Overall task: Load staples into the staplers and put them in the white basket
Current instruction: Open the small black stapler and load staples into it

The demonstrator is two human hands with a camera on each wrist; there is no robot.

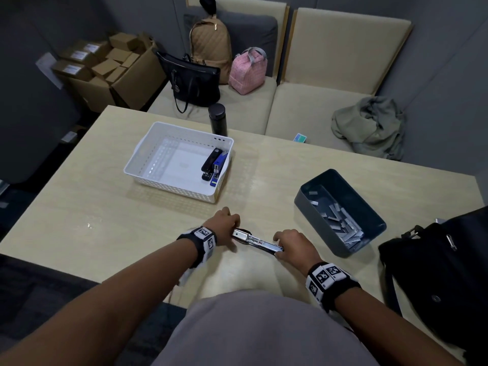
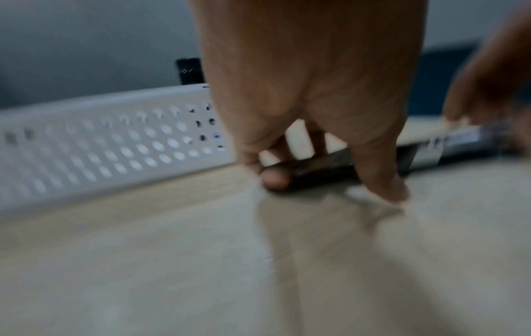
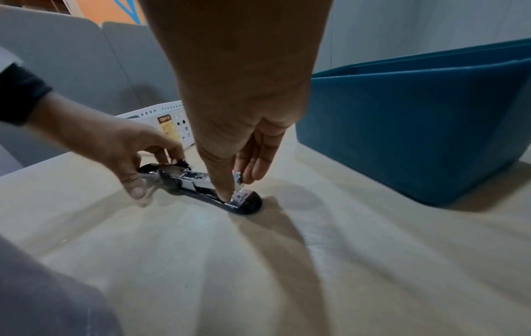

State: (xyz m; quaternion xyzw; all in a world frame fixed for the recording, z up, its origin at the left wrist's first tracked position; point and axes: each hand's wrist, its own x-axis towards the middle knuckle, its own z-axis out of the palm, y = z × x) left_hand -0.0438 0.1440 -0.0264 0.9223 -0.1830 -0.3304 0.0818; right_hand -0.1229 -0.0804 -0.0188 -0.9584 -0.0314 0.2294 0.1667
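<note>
Both hands held the opened black-and-chrome metal stapler flat on the pale wooden table: left hand gripped its rear, right hand pinched its front. Rigid, smooth and hinged, it probably handles best gripped by its body.

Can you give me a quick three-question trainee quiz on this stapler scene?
1. True or false: the white basket is empty.
2. How many hands touch the open stapler on the table?
3. The loose staples lie in: A) white basket B) blue bin C) black bag

Key: 1 false, two staplers lie inside; 2 both, left hand and right hand; 3 B.
</note>
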